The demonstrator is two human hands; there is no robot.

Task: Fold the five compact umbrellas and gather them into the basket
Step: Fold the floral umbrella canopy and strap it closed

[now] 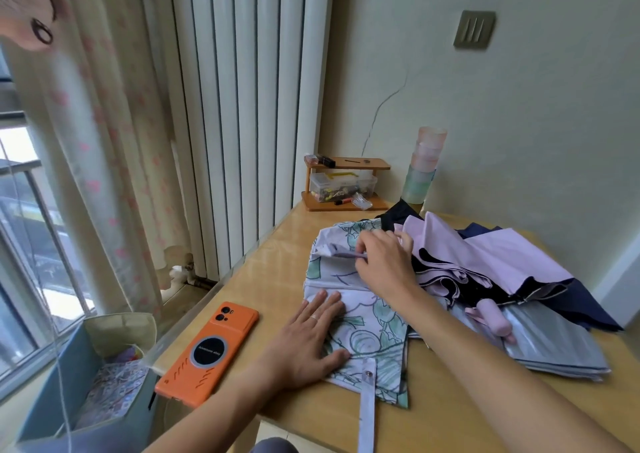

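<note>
Right now the floral umbrella, white cloth printed with green leaves, lies spread and partly pleated on the wooden table, near its left edge. The left hand lies flat on the near part of the canopy, fingers straight and slightly spread, pressing the cloth down. The right hand reaches over the far part and pinches a thin fold of the same cloth between thumb and fingertips. The umbrella's closing strap, with a metal snap, hangs over the near table edge. Just to the right, three more umbrellas sit in a loose heap touching the floral one: a lilac umbrella with a black underside and a pink handle, a silver umbrella beneath it, and a navy umbrella at the far right. Some black cloth shows behind the floral canopy; whether it belongs to another umbrella I cannot tell. An orange phone lies face down left of the left hand. The basket, a blue fabric bin, stands below the table's left corner by the window, holding patterned items I cannot identify. At the back of the table stand a small wooden shelf and stacked plastic cups
</note>
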